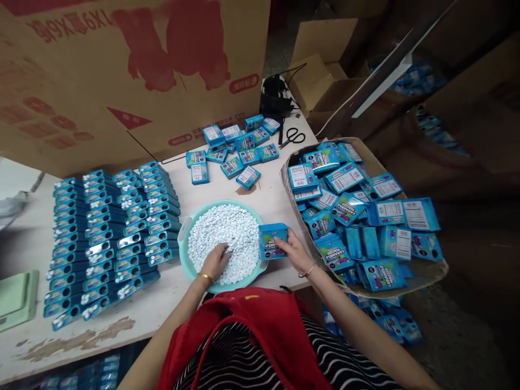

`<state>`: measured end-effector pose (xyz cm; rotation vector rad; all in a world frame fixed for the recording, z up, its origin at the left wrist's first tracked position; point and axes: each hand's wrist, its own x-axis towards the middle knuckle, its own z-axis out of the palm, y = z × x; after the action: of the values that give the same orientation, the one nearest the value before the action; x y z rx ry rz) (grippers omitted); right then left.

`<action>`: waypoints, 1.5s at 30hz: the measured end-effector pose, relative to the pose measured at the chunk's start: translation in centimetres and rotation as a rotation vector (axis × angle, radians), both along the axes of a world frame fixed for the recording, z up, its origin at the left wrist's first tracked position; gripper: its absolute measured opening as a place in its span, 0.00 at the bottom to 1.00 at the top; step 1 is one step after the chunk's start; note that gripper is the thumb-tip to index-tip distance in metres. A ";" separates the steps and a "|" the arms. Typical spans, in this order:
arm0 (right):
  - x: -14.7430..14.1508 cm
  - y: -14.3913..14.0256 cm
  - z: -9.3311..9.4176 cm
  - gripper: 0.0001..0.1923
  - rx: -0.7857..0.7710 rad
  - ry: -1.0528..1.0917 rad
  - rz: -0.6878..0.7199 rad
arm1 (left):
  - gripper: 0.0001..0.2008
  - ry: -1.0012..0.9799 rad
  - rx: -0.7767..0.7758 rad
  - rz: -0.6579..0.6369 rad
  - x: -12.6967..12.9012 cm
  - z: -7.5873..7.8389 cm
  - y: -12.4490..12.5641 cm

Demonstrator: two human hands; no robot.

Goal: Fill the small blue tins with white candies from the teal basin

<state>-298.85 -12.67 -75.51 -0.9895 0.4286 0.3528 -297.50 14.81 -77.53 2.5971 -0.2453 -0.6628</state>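
My left hand (215,261) reaches into a mint-green basin (184,254) filled with small white candies (223,225). Its fingers are curled down among the candies, and the fingertips are partly buried. At the basin's right rim, my right hand (298,252) grips a blue candy box (271,241), thumb across its printed front and the other fingers behind. The box's top end appears to stand up as a raised flap. Whether anything is inside this box cannot be seen.
Rows of upright blue boxes (117,238) line the table's left side. Loose boxes (231,165) and black scissors (293,136) lie at the back, before a large carton (134,81). A cardboard tray (433,276) heaped with boxes stands right; a green scale (18,295) sits far left.
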 end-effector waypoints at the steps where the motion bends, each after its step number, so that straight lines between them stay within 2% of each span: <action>1: 0.0 0.1 0.2 0.24 -0.046 -0.048 0.004 | 0.12 -0.002 -0.024 -0.008 0.1 0.8 0.5; 4: -0.1 0.3 0.5 0.22 -0.276 -0.233 0.001 | 0.13 -0.028 -0.105 -0.054 0.5 4.3 1.9; 8: 0.1 0.7 0.7 0.17 -0.635 -0.484 0.082 | 0.13 -0.088 -0.173 -0.131 1.1 10.0 2.4; 11: 0.3 1.6 0.9 0.15 -0.726 -0.609 0.134 | 0.13 -0.080 -0.167 -0.187 1.4 13.5 1.8; 13: 0.4 2.6 0.9 0.14 -0.699 -0.621 0.136 | 0.14 -0.068 -0.154 -0.222 1.7 14.8 1.3; 16: 0.5 4.2 0.9 0.18 -0.523 -0.417 0.019 | 0.14 -0.101 -0.170 -0.205 1.9 15.3 1.1; 19: 0.7 5.4 1.1 0.28 -0.110 -0.010 -0.117 | 0.14 -0.176 -0.201 -0.143 1.7 14.6 1.5; 21: 0.8 5.8 1.2 0.30 0.161 0.213 -0.141 | 0.14 -0.201 -0.202 -0.113 1.3 14.4 2.0; 23: 0.7 6.0 1.2 0.25 0.333 0.320 -0.127 | 0.14 -0.190 -0.187 -0.103 0.6 14.6 2.4; 26: 0.5 6.4 0.9 0.15 0.482 0.375 -0.141 | 0.14 -0.169 -0.163 -0.116 -0.5 15.7 2.5; 29: 0.4 7.1 0.8 0.11 0.566 0.423 -0.198 | 0.13 -0.152 -0.144 -0.126 -1.4 16.3 2.3; 32: 0.3 7.6 1.1 0.11 0.588 0.450 -0.214 | 0.14 -0.134 -0.085 -0.109 -1.7 15.9 2.2; 35: 0.1 7.8 1.6 0.13 0.531 0.442 -0.229 | 0.15 -0.130 0.012 -0.111 -1.4 15.0 2.1; 38: -0.3 7.7 2.0 0.16 0.443 0.408 -0.243 | 0.14 -0.101 0.193 -0.164 -0.6 15.0 1.4; 42: -0.6 7.7 1.9 0.15 0.395 0.396 -0.243 | 0.12 -0.071 0.463 -0.247 0.5 16.8 -1.4; 45: -0.6 7.7 1.5 0.13 0.422 0.390 -0.210 | 0.10 -0.090 0.596 -0.330 0.9 18.7 -3.8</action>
<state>-299.44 -4.97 -74.04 -0.4557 0.7693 0.4254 -296.59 11.04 -58.83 3.1977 -0.5917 -0.8332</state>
